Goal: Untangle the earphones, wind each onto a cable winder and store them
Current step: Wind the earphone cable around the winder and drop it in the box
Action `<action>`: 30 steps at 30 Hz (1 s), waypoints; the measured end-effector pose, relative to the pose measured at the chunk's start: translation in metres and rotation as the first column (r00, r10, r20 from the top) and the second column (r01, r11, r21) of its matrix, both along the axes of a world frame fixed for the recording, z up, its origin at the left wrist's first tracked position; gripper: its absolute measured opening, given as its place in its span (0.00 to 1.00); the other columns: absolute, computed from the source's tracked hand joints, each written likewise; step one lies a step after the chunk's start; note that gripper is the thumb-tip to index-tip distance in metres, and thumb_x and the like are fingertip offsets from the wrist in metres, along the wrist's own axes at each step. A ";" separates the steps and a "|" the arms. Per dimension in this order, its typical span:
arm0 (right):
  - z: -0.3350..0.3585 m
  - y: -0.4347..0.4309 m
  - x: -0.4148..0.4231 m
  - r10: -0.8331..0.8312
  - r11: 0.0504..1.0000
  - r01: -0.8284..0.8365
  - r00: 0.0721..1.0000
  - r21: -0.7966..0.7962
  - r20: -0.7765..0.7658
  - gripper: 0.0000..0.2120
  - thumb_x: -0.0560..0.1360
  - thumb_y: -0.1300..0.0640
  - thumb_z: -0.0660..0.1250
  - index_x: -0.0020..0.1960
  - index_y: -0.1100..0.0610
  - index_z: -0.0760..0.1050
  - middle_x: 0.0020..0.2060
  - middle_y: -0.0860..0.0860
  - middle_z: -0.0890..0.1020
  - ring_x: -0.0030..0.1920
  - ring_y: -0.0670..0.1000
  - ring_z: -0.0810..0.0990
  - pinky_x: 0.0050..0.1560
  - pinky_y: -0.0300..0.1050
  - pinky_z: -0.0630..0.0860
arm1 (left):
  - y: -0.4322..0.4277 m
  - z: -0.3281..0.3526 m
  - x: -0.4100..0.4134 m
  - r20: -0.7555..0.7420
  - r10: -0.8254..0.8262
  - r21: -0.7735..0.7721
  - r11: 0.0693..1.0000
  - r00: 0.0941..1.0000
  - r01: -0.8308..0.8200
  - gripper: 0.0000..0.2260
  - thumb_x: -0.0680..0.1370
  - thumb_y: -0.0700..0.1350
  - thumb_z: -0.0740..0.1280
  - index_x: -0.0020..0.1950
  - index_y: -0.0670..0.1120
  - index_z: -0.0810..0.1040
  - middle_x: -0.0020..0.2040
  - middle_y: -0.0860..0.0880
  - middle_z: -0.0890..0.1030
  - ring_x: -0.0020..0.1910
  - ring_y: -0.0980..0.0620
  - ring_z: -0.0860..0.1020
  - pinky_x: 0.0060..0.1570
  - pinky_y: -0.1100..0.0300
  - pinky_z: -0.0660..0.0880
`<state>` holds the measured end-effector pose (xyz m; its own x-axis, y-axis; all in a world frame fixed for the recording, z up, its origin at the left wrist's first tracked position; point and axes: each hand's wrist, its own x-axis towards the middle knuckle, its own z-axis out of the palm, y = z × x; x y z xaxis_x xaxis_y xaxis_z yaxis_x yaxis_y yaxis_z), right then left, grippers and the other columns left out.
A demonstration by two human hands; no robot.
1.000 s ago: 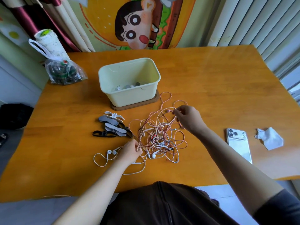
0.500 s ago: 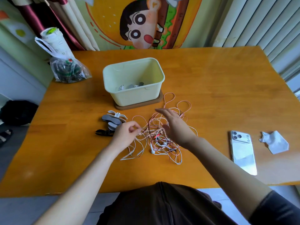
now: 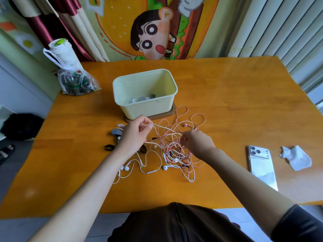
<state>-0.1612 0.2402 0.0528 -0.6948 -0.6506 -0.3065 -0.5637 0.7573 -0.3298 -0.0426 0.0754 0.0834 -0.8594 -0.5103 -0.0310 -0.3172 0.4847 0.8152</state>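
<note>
Smooth orange wooden table (image 3: 227, 102); on it a matt pale plastic bin (image 3: 145, 95), left of it a glossy clear plastic bag (image 3: 76, 82), far right a glossy phone (image 3: 262, 165) and crumpled paper (image 3: 295, 158)

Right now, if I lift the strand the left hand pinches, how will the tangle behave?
Probably floppy: the strand curves loosely from the left hand into the tangle. Likely the whole tangle drags along, since loops interlace near the right hand. Light, so the white earbuds may trail and snag.

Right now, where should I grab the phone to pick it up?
Probably pinch the phone across its two long edges, from above: it lies flat, camera side up, with bare table along both edges and the crumpled tissue apart on its right.
</note>
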 end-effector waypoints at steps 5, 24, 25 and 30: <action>0.009 0.002 -0.016 -0.065 0.993 0.059 0.996 -0.101 -0.060 0.09 0.79 0.57 0.61 0.54 0.55 0.79 0.48 0.55 0.83 0.49 0.57 0.80 0.45 0.46 0.75 | -0.006 0.011 -0.005 -0.036 0.002 0.072 0.997 0.999 0.000 0.04 0.79 0.43 0.64 0.48 0.43 0.77 0.33 0.48 0.69 0.33 0.54 0.68 0.34 0.60 0.67; 0.145 -0.030 -0.065 -0.153 0.675 0.037 0.984 -0.737 -0.092 0.14 0.79 0.50 0.61 0.38 0.52 0.78 0.27 0.46 0.75 0.26 0.40 0.71 0.28 0.32 0.64 | -0.031 0.055 -0.046 -0.164 0.051 0.034 0.998 0.985 -0.046 0.10 0.81 0.42 0.60 0.44 0.46 0.79 0.28 0.52 0.72 0.27 0.60 0.68 0.32 0.58 0.65; 0.150 -0.028 -0.069 -0.155 0.669 0.042 0.984 -0.742 -0.084 0.14 0.79 0.50 0.61 0.37 0.51 0.78 0.26 0.46 0.74 0.25 0.39 0.70 0.27 0.31 0.64 | -0.033 0.055 -0.049 -0.171 0.077 0.032 0.997 0.982 -0.073 0.11 0.81 0.42 0.60 0.44 0.45 0.80 0.32 0.48 0.75 0.31 0.58 0.70 0.36 0.59 0.65; 0.147 -0.020 -0.070 -0.069 0.742 0.072 0.997 -0.666 0.031 0.13 0.79 0.52 0.61 0.42 0.57 0.79 0.27 0.46 0.73 0.23 0.38 0.70 0.25 0.29 0.63 | -0.036 0.054 -0.057 -0.092 0.194 0.225 0.959 0.977 -0.170 0.11 0.82 0.44 0.59 0.45 0.50 0.79 0.32 0.48 0.71 0.31 0.53 0.66 0.31 0.61 0.62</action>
<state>-0.2311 0.2198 0.1999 -0.7469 -0.6393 0.1831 -0.5146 0.3814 -0.7679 -0.0991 0.0394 0.1378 -0.7569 -0.6501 -0.0663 -0.2845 0.2366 0.9290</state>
